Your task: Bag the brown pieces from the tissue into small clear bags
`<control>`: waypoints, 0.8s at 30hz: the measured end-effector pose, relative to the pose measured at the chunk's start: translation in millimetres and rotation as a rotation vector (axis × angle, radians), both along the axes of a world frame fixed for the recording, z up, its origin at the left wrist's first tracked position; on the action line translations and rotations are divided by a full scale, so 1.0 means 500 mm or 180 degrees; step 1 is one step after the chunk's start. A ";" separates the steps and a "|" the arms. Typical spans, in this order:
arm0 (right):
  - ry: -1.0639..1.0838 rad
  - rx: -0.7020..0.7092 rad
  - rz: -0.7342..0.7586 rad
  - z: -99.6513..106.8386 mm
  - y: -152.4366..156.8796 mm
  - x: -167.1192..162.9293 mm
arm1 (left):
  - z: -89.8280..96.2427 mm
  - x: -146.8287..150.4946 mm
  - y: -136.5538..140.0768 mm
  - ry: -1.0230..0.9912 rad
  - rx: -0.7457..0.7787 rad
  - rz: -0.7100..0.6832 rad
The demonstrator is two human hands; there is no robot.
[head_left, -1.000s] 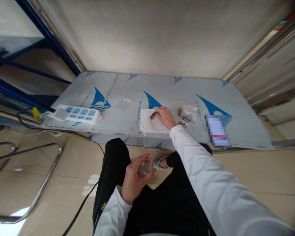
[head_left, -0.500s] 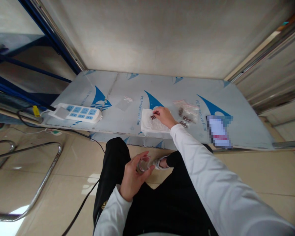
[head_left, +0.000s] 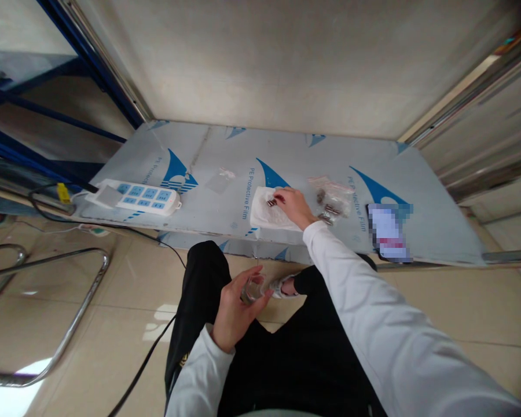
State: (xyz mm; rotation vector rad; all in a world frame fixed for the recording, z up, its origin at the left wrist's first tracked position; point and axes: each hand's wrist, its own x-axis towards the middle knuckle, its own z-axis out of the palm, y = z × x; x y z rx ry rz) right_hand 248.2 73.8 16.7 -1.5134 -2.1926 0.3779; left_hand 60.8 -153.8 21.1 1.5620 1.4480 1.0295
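Observation:
My left hand [head_left: 239, 307] is curled around a small clear cup [head_left: 254, 288], held over my lap below the table edge. My right hand [head_left: 293, 206] reaches onto a folded white tissue [head_left: 260, 217]. Its thumb and fingers are pinched at a few small dark, shiny cylindrical pieces [head_left: 271, 202]; the fingertips partly hide them. Just right of this hand lie clear zip bags [head_left: 341, 197] with more small brown, shiny pieces [head_left: 330, 209] in or on them.
A phone [head_left: 387, 231], blurred out, lies near the table's right front edge. On the left sits a white power strip [head_left: 150, 198] with a plug and cables. A small clear bag [head_left: 219, 180] rests behind the tissue. A metal chair frame [head_left: 84, 301] stands at lower left.
The view has shifted slightly. My right hand stays at the small pieces on the tissue with a slight finger movement, and my left hand keeps the cup in place.

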 end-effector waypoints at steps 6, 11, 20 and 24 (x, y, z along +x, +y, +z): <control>0.0038 0.0007 0.0032 -0.002 -0.006 -0.003 | -0.001 -0.005 0.000 -0.0013 -0.0027 0.0074; 0.0023 -0.0072 0.0094 0.004 -0.013 -0.004 | -0.004 -0.009 0.000 -0.0001 -0.0025 0.0098; -0.0123 -0.0196 0.0096 0.002 -0.011 -0.004 | -0.002 -0.012 0.002 -0.0042 -0.0026 0.0138; -0.0117 -0.0184 0.0095 -0.001 -0.013 -0.004 | -0.004 -0.012 0.001 -0.0055 -0.0093 0.0140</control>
